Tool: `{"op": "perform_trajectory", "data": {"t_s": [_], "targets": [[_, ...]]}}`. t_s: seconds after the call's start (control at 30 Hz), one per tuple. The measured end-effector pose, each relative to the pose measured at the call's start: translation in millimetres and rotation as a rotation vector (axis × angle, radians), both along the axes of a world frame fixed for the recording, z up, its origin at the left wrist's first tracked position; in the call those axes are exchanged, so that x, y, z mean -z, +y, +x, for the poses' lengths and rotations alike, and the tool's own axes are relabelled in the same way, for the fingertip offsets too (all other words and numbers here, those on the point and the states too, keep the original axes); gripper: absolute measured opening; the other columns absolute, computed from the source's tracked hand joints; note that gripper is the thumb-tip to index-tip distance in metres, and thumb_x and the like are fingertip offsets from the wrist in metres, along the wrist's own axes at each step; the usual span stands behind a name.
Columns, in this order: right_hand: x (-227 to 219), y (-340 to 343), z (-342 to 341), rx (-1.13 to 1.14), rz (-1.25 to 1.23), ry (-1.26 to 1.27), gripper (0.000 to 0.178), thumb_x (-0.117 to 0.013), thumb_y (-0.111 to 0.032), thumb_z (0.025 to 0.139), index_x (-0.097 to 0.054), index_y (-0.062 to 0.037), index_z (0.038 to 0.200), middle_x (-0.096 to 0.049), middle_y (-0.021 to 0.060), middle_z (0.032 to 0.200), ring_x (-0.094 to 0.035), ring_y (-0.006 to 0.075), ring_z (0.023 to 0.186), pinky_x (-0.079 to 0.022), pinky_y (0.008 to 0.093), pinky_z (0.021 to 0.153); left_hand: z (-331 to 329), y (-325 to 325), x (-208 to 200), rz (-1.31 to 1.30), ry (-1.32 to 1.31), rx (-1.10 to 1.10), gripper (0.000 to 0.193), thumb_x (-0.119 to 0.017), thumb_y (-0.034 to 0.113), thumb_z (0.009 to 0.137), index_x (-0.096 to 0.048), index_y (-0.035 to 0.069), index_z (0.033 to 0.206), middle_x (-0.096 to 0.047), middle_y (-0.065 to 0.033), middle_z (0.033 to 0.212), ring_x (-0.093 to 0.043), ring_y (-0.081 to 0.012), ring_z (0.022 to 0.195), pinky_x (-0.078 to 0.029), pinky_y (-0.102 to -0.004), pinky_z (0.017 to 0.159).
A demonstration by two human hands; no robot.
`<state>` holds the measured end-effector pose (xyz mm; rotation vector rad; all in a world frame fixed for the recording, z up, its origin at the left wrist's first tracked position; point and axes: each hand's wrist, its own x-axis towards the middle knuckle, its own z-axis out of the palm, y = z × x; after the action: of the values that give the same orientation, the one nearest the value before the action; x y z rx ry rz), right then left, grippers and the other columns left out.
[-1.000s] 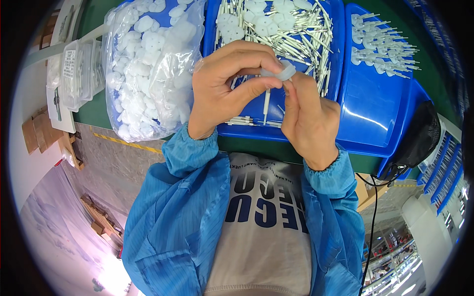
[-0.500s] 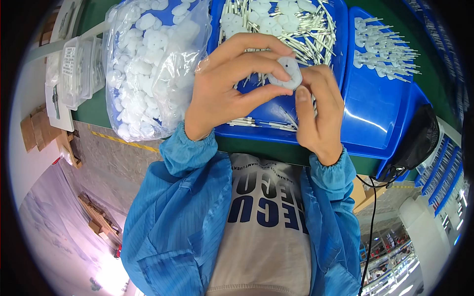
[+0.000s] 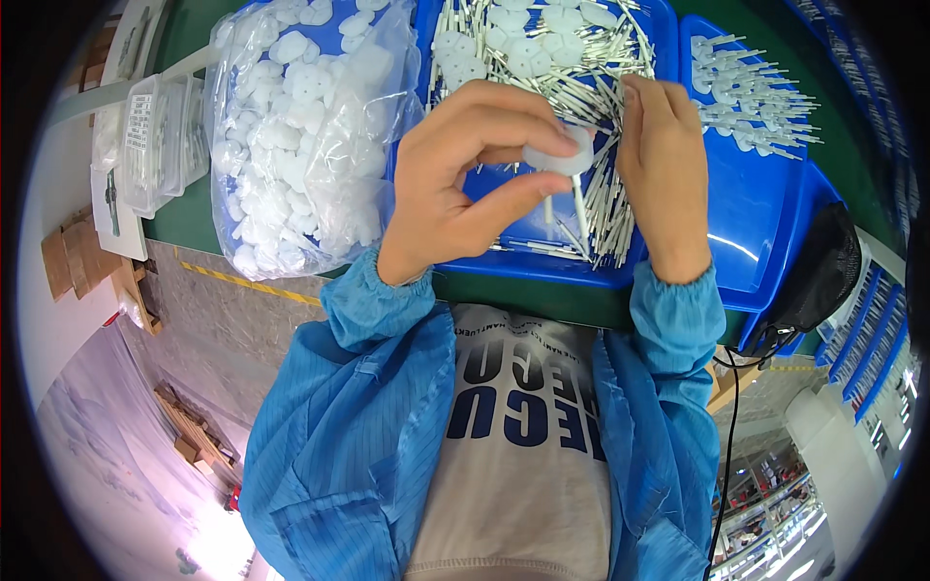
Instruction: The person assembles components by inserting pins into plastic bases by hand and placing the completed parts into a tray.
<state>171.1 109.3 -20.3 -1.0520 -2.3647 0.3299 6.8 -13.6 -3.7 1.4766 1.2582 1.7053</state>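
Note:
My left hand (image 3: 460, 174) is closed, pinching a small translucent white plastic disc (image 3: 559, 153) between thumb and fingers. Thin white rods (image 3: 579, 205) hang down from the disc's underside. To its right, my right hand (image 3: 668, 165) is over the pile of thin white rods (image 3: 610, 208) in a blue tray (image 3: 528, 237). Its thumb and fingertips are drawn together at the pile, and I cannot make out whether a rod is between them. More white discs (image 3: 528, 53) lie on the rods at the tray's far side.
A clear plastic bag (image 3: 300, 145) full of white discs lies on the left. On the right, another blue tray (image 3: 741, 228) holds several discs with rods standing in them (image 3: 751, 97). Clear plastic boxes (image 3: 160, 145) stand far left; a black pouch (image 3: 819, 266) sits at the right edge.
My right hand has left the disc and moved right and away to the rod pile. My left hand still holds the disc, now tilted with rods showing below it.

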Motion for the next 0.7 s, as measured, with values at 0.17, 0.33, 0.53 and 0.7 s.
{"op": "perform_trajectory", "data": {"t_s": [0.17, 0.33, 0.53, 0.7], "targets": [[15.6, 0.9, -6.7, -0.013, 0.012, -0.053, 0.011, -0.065, -0.007, 0.090, -0.066, -0.0001, 0.099, -0.063, 0.0150, 0.096, -0.058, 0.0344, 0.089, -0.048, 0.0418, 0.079, 7.0, 4.5, 2.9, -0.305, -0.415, -0.036, 0.022, -0.071, -0.004, 0.087, -0.067, -0.004, 0.109, -0.064, -0.0104, 0.107, -0.069, -0.0122, 0.088, -0.053, -0.0209, 0.061], [-10.2, -16.8, -2.0, -0.157, 0.007, 0.051, 0.014, -0.065, -0.005, 0.091, -0.060, -0.0008, 0.103, -0.064, 0.0145, 0.086, -0.062, 0.0347, 0.080, -0.050, 0.0419, 0.071, 3.5, 4.0, 13.6, -0.328, -0.474, -0.144, 0.019, -0.065, 0.002, 0.095, -0.066, -0.002, 0.114, -0.067, -0.0030, 0.098, -0.060, -0.0052, 0.082, -0.048, -0.0182, 0.071], [-45.4, -57.8, -7.0, -0.122, -0.721, 0.182, 0.015, -0.057, -0.008, 0.098, -0.049, -0.0035, 0.110, -0.063, 0.0169, 0.070, -0.065, 0.0382, 0.058, -0.047, 0.0437, 0.049, 1.1, 6.2, 26.6, -0.272, -0.541, -0.137, 0.026, -0.059, 0.015, 0.101, -0.059, 0.000, 0.122, -0.069, -0.0091, 0.108, -0.064, -0.0115, 0.083, -0.052, -0.0260, 0.074], [-24.8, -57.7, -11.3, -0.101, -0.482, 0.151, 0.008, -0.057, -0.012, 0.099, -0.055, -0.0057, 0.102, -0.063, 0.0177, 0.067, -0.063, 0.0386, 0.056, -0.047, 0.0450, 0.048, -1.1, 5.2, 26.0, -0.301, -0.515, -0.083, 0.028, -0.059, 0.018, 0.101, -0.057, -0.001, 0.121, -0.068, -0.0116, 0.107, -0.068, -0.0174, 0.089, -0.056, -0.0306, 0.080]]}}
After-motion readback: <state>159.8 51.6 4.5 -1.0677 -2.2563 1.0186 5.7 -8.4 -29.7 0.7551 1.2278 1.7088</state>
